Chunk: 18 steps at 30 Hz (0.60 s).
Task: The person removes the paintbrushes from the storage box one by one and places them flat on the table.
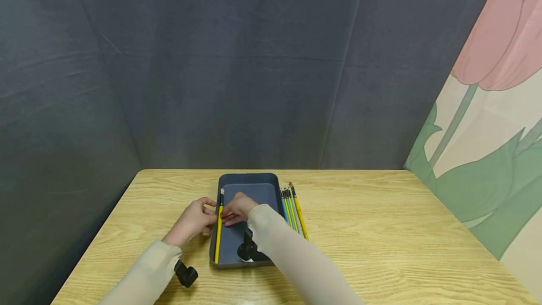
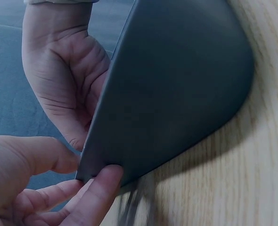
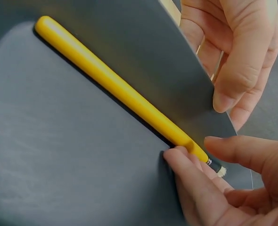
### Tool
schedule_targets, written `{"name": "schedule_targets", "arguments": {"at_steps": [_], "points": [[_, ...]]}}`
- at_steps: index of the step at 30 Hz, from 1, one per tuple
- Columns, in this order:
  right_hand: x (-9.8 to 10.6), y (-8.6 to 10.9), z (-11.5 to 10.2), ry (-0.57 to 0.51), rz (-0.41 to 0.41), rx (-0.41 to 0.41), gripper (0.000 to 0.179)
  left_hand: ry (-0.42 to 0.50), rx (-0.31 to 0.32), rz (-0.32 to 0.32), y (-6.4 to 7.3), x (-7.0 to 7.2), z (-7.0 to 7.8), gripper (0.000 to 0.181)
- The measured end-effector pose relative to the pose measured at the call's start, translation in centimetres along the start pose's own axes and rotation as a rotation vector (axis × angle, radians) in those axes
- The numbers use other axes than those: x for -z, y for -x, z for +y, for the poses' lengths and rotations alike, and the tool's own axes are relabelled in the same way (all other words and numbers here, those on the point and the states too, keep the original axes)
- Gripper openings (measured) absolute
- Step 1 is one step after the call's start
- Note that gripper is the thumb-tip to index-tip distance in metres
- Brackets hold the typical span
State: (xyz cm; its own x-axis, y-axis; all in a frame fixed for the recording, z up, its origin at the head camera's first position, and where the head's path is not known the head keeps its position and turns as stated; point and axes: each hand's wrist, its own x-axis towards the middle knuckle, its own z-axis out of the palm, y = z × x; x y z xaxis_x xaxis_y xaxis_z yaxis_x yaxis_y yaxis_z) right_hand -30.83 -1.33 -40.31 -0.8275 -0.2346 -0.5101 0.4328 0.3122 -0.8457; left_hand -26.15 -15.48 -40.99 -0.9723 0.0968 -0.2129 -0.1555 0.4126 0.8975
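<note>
A yellow-handled paintbrush [image 1: 218, 236] with a black ferrule and pale bristles lies lengthwise along the left inside wall of a dark grey tray [image 1: 254, 194]. Its bristles point to the far end. My right hand [image 1: 239, 207] reaches into the tray and pinches the brush near the ferrule, thumb on one side and fingers on the other, as the right wrist view shows. From outside, my left hand [image 1: 195, 218] grips the tray's left wall. Its thumb [image 3: 226, 99] is over the rim, and fingertips [image 2: 111, 175] press the outer face.
Several paintbrushes with yellow and light blue handles [image 1: 298, 206] lie side by side on the wooden table [image 1: 381, 229], along the tray's right side. A dark grey curtain [image 1: 237, 69] hangs behind the table, and a tulip-patterned cloth [image 1: 487, 154] is on the right.
</note>
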Motion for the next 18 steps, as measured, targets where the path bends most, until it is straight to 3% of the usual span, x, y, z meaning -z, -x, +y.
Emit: {"name": "schedule_targets", "arguments": {"at_steps": [18], "points": [[-0.77, -0.48, 0.00, 0.042, 0.014, 0.005, 0.007, 0.004, -0.003, -0.004, 0.17, 0.03, 0.16, 0.040]]}}
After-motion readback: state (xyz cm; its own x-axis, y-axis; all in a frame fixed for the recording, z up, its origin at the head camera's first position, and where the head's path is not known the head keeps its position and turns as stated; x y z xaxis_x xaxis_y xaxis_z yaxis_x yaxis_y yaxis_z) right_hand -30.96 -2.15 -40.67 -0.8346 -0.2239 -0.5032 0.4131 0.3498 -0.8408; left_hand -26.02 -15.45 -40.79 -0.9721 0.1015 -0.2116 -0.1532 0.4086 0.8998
